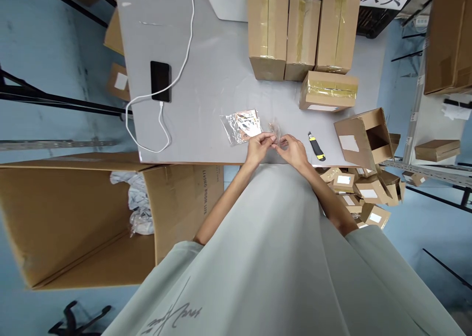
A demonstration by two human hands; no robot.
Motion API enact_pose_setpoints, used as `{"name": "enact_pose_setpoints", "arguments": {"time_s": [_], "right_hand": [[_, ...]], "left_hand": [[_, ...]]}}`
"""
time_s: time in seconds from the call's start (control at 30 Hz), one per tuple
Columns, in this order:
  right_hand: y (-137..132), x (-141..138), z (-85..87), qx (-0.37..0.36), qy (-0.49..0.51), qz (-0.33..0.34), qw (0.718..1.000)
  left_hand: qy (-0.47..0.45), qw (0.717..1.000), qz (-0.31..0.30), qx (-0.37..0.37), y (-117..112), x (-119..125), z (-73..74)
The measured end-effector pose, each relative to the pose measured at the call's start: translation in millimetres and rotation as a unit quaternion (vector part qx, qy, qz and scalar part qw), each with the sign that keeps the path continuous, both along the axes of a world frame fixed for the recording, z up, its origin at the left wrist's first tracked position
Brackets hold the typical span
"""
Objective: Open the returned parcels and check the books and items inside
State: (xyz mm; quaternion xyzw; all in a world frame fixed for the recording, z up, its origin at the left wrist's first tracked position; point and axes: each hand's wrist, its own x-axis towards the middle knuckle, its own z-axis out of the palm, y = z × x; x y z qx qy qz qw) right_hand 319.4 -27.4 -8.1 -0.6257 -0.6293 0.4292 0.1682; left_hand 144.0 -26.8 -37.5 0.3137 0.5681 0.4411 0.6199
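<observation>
My left hand (258, 149) and my right hand (294, 151) meet at the front edge of the table, fingertips pinched together. Between them is a small clear plastic bag (274, 126), crumpled, with its contents too small to make out. Just left of it lies another clear plastic bag (244, 124) with shiny, coppery flat contents, close to my left fingers. A yellow and black utility knife (316, 146) rests on the table to the right of my right hand.
A black phone (161, 81) with a white cable lies on the table (206, 95) at left. Taped cartons (268, 31) stand at the back, and an opened box (363, 137) sits at the right edge. Below are a large open carton (184, 208) and piled small boxes (368, 191).
</observation>
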Motion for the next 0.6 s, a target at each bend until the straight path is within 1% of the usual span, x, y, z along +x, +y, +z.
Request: {"name": "enact_pose_setpoints", "arguments": {"time_s": [0.1, 0.2, 0.27, 0.33, 0.4, 0.5, 0.6], "right_hand": [[0, -2, -0.8, 0.001, -0.017, 0.002, 1.000], [-1, -2, -0.9, -0.004, -0.003, -0.018, 1.000], [-3, -2, -0.2, -0.016, 0.017, -0.032, 0.999], [-4, -1, 1.1, -0.022, 0.032, -0.039, 0.998], [-6, 2, 2.6, -0.022, 0.035, -0.044, 0.998], [-8, 4, 4.0, -0.028, 0.023, -0.061, 0.997], [-9, 4, 4.0, -0.036, 0.012, -0.092, 0.995]], "left_hand": [[0.014, 1.000, 0.006, -0.007, 1, -2, -1.0], [0.080, 0.997, 0.007, -0.004, 0, -4, -0.2], [0.154, 0.988, -0.016, -0.009, -2, -6, 0.0], [0.215, 0.974, -0.060, -0.023, -6, -8, -1.0], [0.240, 0.966, -0.094, -0.035, -9, -12, -3.0], [0.252, 0.962, -0.097, -0.042, -11, -16, -5.5], [0.283, 0.952, -0.104, -0.053, -11, -17, -4.6]]}}
